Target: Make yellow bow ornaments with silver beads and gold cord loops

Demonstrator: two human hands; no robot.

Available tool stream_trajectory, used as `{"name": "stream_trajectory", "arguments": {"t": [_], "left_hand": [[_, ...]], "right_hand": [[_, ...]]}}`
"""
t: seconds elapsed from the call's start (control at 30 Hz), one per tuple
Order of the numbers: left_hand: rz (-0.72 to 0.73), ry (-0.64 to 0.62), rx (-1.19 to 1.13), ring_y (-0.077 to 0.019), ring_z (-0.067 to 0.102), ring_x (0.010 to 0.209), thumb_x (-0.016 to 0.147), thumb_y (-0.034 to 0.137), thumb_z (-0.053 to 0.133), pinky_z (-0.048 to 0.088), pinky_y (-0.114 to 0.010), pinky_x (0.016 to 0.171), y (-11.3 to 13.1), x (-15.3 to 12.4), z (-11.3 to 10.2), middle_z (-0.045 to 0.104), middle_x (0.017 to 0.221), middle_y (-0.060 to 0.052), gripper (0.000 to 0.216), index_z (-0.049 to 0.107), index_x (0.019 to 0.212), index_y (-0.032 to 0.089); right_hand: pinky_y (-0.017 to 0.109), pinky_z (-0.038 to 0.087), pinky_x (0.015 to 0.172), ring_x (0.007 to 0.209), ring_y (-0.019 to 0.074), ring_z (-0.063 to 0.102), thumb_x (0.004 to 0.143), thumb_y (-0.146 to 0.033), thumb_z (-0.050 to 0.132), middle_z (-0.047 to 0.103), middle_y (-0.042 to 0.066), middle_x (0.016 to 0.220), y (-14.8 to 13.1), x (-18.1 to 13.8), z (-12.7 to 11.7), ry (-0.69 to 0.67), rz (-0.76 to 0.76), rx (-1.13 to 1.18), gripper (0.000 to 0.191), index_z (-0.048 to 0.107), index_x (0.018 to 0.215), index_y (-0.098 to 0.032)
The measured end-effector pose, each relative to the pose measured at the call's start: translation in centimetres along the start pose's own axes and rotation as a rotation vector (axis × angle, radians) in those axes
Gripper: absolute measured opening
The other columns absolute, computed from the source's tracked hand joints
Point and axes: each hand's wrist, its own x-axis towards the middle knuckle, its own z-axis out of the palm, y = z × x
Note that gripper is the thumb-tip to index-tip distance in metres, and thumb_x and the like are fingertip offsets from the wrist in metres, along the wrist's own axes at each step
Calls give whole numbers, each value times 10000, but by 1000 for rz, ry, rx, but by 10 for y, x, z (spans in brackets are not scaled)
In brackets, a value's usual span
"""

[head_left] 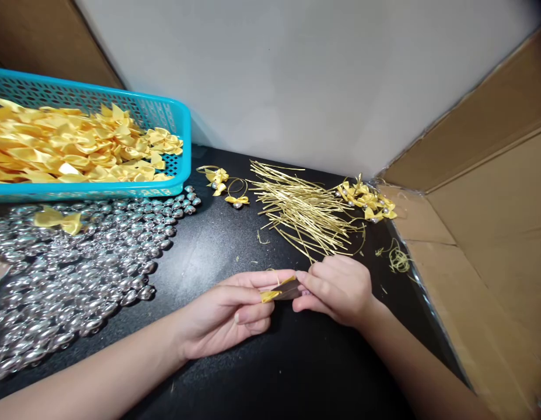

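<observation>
My left hand (235,315) pinches a yellow ribbon bow (271,296) between thumb and fingers, low over the black table. Close against it on the right, my right hand (335,289) is closed, its thumb and fingertips pressed together. A dark greyish flat strip (288,290) spans the gap between the hands; its kind is unclear. Whatever sits inside the right fingers is mostly hidden. Just beyond the hands lies a loose pile of gold wire ties (305,210).
A blue basket (187,146) full of yellow bows (90,140) stands at back left. Silver beads (77,262) cover the left side, with one bow (58,220) on them. Bows with beads (369,198) lie at back right, near tangled gold thread (398,258). Cardboard (484,175) borders the right.
</observation>
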Motion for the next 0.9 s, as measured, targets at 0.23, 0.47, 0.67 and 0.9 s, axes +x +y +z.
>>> {"name": "stream_trajectory", "arguments": {"t": [0.23,0.47,0.67,0.9], "left_hand": [[-53,-17,13,-9,157,381,827,-30,485,289,-143,459,2,0,1,510,560,24,393,707,1134,75],[15,38,2,-16,256,410,768,79,584,317,-171,480,2,1,-2,609,670,-32,349,725,1084,38],[62,135,215,-55,381,467,746,192,755,303,-185,482,-2,2,0,609,566,-12,351,736,1081,88],[91,208,237,-71,454,436,869,316,647,320,-184,466,-5,4,1,553,450,6,254,748,945,95]], "right_hand": [[277,297,514,492,123,445,961,-438,493,580,-42,547,1,-4,0,-3,-11,-12,274,630,960,-201],[252,363,511,489,122,508,963,-484,449,616,-25,577,1,-5,4,60,75,175,329,578,1005,-184],[242,424,519,498,132,548,961,-479,451,611,-7,576,0,-10,10,211,231,246,328,585,1008,-183],[275,319,488,462,118,493,987,-467,403,631,-23,549,-6,-12,6,4,83,24,368,634,932,-186]]}}
